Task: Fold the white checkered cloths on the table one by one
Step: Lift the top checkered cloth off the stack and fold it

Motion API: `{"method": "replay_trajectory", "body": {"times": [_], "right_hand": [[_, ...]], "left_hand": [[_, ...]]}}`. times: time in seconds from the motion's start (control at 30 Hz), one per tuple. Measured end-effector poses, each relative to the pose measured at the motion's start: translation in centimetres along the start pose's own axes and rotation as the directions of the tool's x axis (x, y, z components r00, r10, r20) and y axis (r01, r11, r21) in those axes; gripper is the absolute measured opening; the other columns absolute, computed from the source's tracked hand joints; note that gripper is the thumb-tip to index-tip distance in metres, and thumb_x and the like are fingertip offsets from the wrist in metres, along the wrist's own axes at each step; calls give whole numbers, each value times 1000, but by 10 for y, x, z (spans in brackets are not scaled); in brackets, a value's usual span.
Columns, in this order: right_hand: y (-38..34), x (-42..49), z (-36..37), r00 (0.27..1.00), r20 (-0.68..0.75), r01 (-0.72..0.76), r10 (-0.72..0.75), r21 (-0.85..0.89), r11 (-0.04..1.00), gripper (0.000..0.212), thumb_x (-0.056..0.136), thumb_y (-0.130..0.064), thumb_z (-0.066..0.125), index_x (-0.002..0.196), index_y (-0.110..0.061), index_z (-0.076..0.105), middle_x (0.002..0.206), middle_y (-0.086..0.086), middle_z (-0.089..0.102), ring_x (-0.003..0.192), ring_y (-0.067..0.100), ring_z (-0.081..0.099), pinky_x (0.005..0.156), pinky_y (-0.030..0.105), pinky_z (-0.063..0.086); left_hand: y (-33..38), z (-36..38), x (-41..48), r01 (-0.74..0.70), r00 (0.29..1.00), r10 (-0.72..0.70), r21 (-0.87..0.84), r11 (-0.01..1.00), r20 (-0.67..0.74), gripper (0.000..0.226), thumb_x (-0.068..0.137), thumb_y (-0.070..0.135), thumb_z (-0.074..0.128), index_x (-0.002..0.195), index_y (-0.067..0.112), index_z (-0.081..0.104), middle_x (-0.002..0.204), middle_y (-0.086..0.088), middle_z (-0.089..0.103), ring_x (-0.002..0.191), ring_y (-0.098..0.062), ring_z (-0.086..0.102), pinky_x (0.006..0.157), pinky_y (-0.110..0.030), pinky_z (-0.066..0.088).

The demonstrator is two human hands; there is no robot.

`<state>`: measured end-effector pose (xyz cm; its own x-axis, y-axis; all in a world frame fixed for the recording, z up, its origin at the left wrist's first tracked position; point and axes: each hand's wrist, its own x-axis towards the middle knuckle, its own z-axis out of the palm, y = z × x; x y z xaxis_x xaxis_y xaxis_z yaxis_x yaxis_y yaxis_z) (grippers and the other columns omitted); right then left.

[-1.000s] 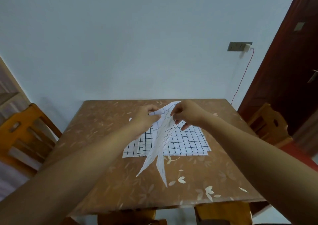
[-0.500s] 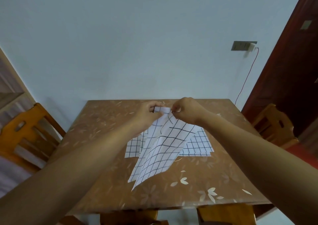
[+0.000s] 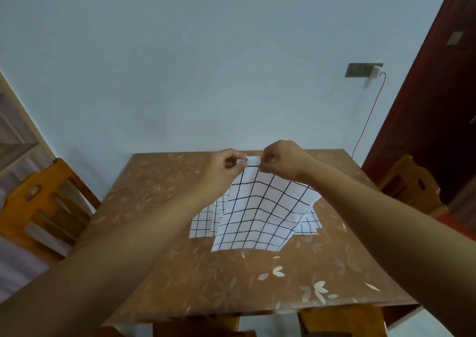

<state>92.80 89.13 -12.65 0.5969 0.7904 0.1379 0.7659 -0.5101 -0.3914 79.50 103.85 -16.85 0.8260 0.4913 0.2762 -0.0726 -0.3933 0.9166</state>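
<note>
A pale blue wall (image 3: 206, 66) fills the upper half of the view. Below it stands a square brown tabletop (image 3: 206, 272) with a printed pattern of pale leaves and flowers. A dark red-brown door (image 3: 425, 105) occupies the right edge. An orange wooden chair (image 3: 43, 208) stands at the left side of the tabletop, and a second wooden chair (image 3: 417, 184) stands at the right side.

The raised cloth (image 3: 260, 218) is white with a grid of thin black lines. It is held up over the middle of the tabletop by its top edge. The top edge is gathered narrow between the two hands, and the cloth fans out wider toward its lower edge. The lower edge hangs nearest the camera, in front of the flat cloths. Whether it touches the tabletop cannot be determined.

The flat cloths (image 3: 203, 223) carry the same white and black grid. They lie on the centre of the tabletop, largely hidden behind the raised cloth. Stepped edges show at the right side, so more than one layer is present. The count cannot be determined.

The left hand (image 3: 224, 168) and the right hand (image 3: 283, 163) are close together above the far half of the tabletop. The left fingers (image 3: 233, 163) are curled and pinch the top edge of the raised cloth. The right fingers (image 3: 268, 160) are curled and pinch the same edge just beside them.

A grey wall plate (image 3: 359, 70) is mounted near the door. A white plug (image 3: 376, 71) sits at its right end. A thin red cable (image 3: 371, 115) runs from the plug down behind the tabletop.
</note>
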Motion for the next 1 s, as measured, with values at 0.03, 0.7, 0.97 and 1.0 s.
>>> {"method": "replay_trajectory", "body": {"times": [0.03, 0.7, 0.97, 1.0], "right_hand": [[0, -1, 0, 1000, -5, 2, -2, 1, 1000, 13, 85, -28, 74, 85, -15, 71, 79, -1, 66, 74, 18, 57, 59, 25, 42], [63, -30, 7, 974, 140, -168, 179, -86, 982, 21, 94, -27, 69, 106, -12, 77, 107, 5, 75, 105, 24, 66, 86, 32, 50], [67, -33, 2, 961, -58, -184, 269, 591, 786, 25, 84, -12, 79, 75, -4, 58, 68, 7, 53, 67, 19, 45, 60, 30, 36], [66, -33, 1, 960, -59, -174, 272, 636, 752, 21, 84, -9, 79, 78, -7, 59, 69, 6, 54, 68, 20, 47, 63, 33, 39]], "left_hand": [[1, 1, 2, 2, 1000, -2, -14, 1000, -17, 12, 93, 11, 71, 89, 22, 73, 82, 11, 69, 62, 3, 57, 57, -13, 45], [-2, -46, 15, 17, 991, -22, -38, 999, -131, 13, 88, 8, 76, 87, 21, 73, 88, 0, 70, 79, -6, 63, 71, -18, 52], [-14, -60, 9, 101, 972, -106, -35, 994, -212, 18, 91, 11, 74, 104, 24, 71, 91, 0, 62, 80, -11, 62, 71, -12, 53], [-14, -59, 9, 111, 970, -120, -53, 992, -212, 15, 91, 11, 74, 98, 24, 72, 92, -2, 65, 81, -12, 64, 70, -12, 55]]}}
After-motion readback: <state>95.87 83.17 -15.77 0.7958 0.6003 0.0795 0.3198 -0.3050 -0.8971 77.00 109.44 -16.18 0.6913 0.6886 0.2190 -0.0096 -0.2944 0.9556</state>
